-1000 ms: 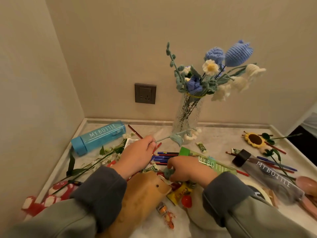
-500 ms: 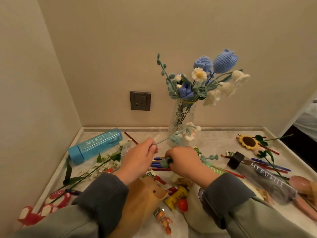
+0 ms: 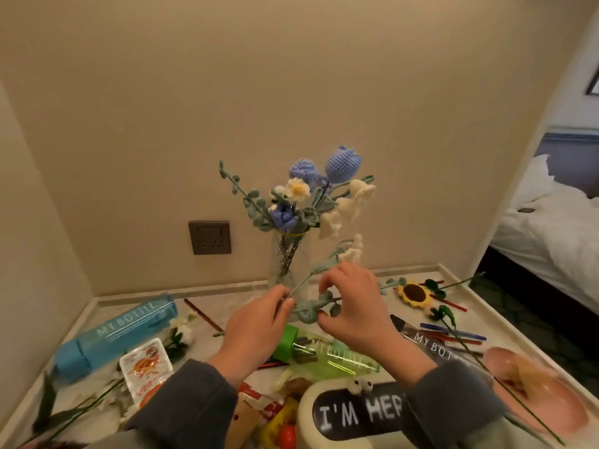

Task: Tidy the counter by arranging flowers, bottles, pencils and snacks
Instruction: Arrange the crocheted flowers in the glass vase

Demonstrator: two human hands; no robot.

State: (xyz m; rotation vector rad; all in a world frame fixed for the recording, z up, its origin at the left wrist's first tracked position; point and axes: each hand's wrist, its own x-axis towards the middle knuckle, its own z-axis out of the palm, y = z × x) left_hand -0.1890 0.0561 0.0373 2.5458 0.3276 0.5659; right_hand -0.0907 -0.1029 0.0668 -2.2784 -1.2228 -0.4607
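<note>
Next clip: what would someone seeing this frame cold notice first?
The crocheted bouquet in a glass vase stands against the back wall, mid-frame. Just in front of it, the left hand and right hand hold a crocheted stem with white blooms, raised above the counter. Around them lies clutter: a blue bottle at left and a green bottle under the hands.

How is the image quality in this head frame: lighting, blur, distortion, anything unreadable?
Head view: dim, warm light with soft shadows; wide-angle bending tilts the wall edges; bottom-right pink dish is smeared by blur; lettering on the green bottle shows glare streaks yet stays legible; both hands and the crochet stem look reasonably sharp.
</note>
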